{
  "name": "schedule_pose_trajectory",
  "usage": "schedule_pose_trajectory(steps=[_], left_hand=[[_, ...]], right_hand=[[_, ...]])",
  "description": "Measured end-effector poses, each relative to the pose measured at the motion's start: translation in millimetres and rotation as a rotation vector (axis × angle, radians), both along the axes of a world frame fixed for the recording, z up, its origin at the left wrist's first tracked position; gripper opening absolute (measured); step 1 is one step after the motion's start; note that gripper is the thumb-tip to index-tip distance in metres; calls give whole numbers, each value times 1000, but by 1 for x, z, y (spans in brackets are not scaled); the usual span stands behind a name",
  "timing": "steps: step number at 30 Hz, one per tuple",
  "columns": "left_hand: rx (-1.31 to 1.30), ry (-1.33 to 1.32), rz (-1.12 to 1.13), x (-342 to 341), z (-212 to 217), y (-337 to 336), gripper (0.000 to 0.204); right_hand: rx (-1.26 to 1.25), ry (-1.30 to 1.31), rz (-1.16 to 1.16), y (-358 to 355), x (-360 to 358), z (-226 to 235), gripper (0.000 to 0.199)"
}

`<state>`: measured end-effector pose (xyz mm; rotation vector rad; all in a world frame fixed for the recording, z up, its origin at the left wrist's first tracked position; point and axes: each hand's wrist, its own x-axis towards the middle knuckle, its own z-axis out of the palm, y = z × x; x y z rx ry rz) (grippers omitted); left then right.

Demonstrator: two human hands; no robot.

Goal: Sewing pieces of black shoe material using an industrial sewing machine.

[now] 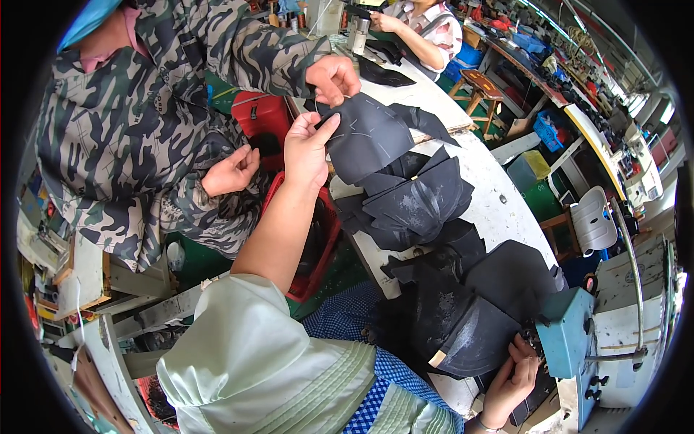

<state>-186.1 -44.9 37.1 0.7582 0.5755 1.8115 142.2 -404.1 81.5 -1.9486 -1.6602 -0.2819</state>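
My left hand (307, 152) reaches far forward and pinches the edge of a black panel (367, 141) with pale marking lines on it. A co-worker's hand (334, 78) is at the same panel's upper edge. At the lower right, my right hand (512, 377) has its curled fingers on the edge of a black stitched piece (463, 333). That piece has a whitish smudged surface and a short pale strip at its rim. It lies beside a blue-green sewing machine (567, 325); the machine partly hides the far side.
Stacked black pieces (416, 199) lie on the white curved table (499, 210). A co-worker in camouflage (144, 130) stands at the left, near red crates (264, 119). Another person (430, 32) works at the table's far end. A wooden stool (477, 90) stands beyond it.
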Motion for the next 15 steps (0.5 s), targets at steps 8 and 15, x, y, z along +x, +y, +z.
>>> schedule_pose_trajectory(steps=[8, 15], left_hand=[[122, 78, 97, 6, -2, -8, 23], [28, 142, 202, 11, 20, -18, 22]], right_hand=[[5, 2, -6, -2, 3, -1, 16], [17, -34, 15, -3, 3, 6, 17]])
